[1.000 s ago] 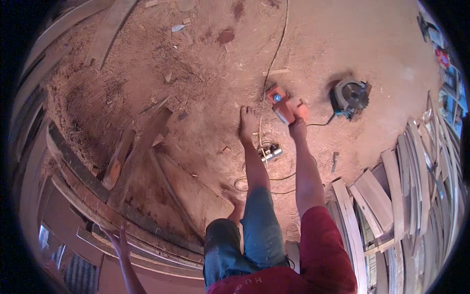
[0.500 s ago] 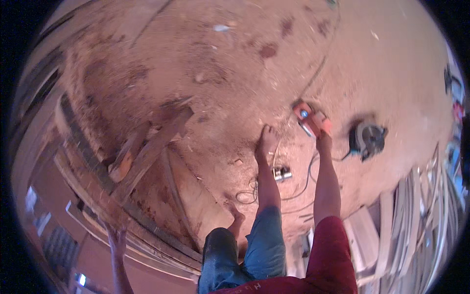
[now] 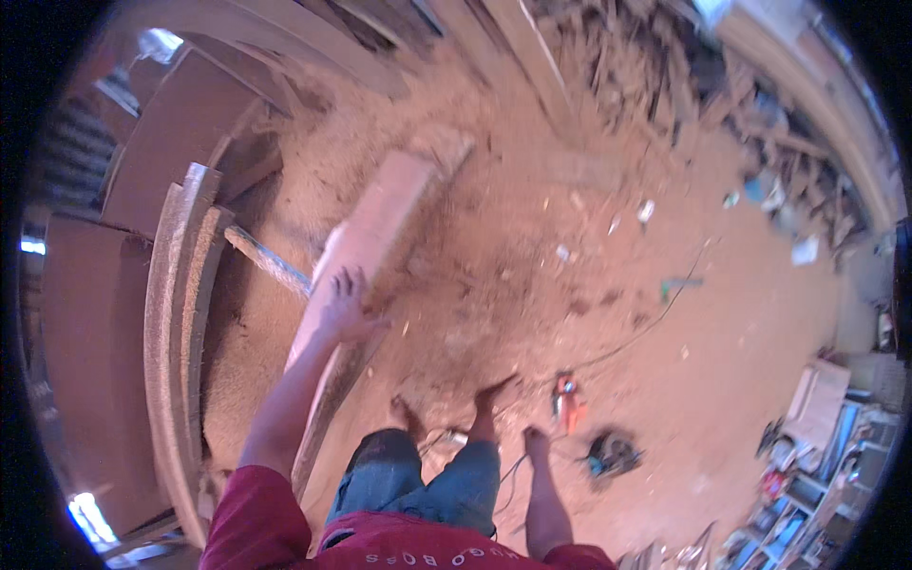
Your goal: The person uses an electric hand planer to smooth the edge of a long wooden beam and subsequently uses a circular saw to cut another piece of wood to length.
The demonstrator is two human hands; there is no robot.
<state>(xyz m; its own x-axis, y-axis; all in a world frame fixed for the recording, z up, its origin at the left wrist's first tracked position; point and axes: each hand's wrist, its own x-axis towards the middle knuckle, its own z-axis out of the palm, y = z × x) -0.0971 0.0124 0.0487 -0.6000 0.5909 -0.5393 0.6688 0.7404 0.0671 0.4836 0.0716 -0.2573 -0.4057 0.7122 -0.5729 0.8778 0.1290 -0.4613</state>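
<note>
My left hand (image 3: 347,309) lies on a long wooden plank (image 3: 385,214), its fingers spread and its thumb out toward the plank's right edge. The plank slants up and away in front of me, raised at its near part. Low on the right, my right hand (image 3: 536,442) hangs apart from an orange power planer (image 3: 570,407) on the dirt floor. Its fingers are too blurred to make out. To the right of the planer rests a dark circular saw (image 3: 614,454).
Thick boards (image 3: 176,313) stand at the left, and a pale pole (image 3: 271,261) meets the plank. A heap of scrap wood (image 3: 627,76) fills the far side. A cable (image 3: 655,328) crosses the floor. Cluttered shelving (image 3: 807,513) stands at right.
My view has swung left. My right hand has let go of the planer, now on the floor. My left hand, earlier near the timbers at lower left, is now on the plank.
</note>
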